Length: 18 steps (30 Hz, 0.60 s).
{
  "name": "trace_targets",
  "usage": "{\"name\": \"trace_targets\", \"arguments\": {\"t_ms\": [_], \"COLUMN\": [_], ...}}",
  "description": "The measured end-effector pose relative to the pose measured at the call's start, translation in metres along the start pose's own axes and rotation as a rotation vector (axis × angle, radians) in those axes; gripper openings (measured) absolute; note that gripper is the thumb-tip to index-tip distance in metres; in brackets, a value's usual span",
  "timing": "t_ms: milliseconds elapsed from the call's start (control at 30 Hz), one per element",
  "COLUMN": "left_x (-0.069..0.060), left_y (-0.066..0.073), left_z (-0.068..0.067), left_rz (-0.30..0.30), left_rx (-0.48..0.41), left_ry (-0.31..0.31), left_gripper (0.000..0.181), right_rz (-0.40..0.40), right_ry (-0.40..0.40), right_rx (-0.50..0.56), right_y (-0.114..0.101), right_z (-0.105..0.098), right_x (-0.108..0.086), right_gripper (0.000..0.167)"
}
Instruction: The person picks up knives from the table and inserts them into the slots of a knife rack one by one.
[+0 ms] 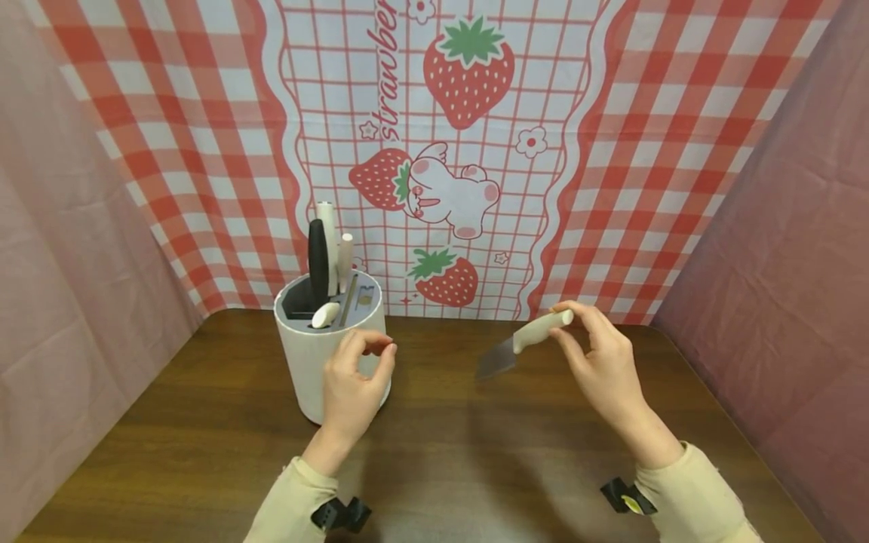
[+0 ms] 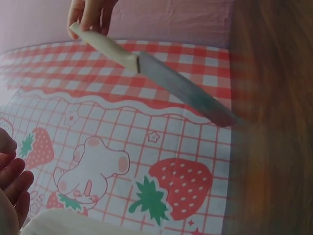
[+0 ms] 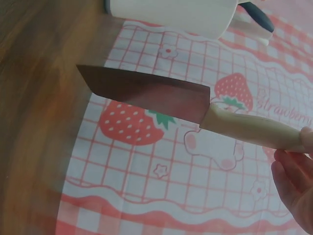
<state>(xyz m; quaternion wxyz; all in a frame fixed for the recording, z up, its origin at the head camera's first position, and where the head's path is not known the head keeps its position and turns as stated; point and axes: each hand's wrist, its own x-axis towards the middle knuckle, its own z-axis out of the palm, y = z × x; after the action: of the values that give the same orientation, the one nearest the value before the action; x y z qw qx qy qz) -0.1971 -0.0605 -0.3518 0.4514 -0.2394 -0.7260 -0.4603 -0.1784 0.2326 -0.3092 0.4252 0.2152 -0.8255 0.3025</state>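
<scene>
A kitchen knife (image 1: 539, 332) with a cream handle hangs above the table, its blade slanting down to the left. My right hand (image 1: 603, 369) pinches the end of its handle between thumb and fingers. The right wrist view shows the wide, flat blade (image 3: 146, 93) whole. Before the white knife block (image 1: 305, 369) is my left hand (image 1: 356, 385), fingers loosely bent and nothing in them. Whether it touches the block cannot be told. Out of the block's top rise a black handle (image 1: 317, 260), a tall cream handle (image 1: 329, 241) and other pale handles (image 1: 345, 260).
The dark wooden table (image 1: 434, 460) runs back to a strawberry-print cloth (image 1: 462, 173) hung behind it. Pink curtains (image 1: 781, 249) close off both sides. Slots show in the block's grey top (image 1: 365, 298).
</scene>
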Motion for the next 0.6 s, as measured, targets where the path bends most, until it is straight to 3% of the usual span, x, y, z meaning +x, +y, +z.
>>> {"name": "trace_targets", "arguments": {"t_ms": [367,600], "left_x": [-0.002,0.001], "left_y": [0.015,0.025], "left_z": [0.021,0.029], "left_rz": [0.067,0.086], "left_rx": [-0.064,-0.037], "left_ry": [-0.136,-0.208], "left_gripper": [0.013,0.016], "right_rz": [-0.064,-0.108], "right_ry": [-0.005,-0.009], "right_rx": [0.045,0.065], "right_y": [-0.02,-0.031], "right_z": [0.008,0.012], "right_x": [0.009,0.013], "right_gripper": [0.038,0.04]}}
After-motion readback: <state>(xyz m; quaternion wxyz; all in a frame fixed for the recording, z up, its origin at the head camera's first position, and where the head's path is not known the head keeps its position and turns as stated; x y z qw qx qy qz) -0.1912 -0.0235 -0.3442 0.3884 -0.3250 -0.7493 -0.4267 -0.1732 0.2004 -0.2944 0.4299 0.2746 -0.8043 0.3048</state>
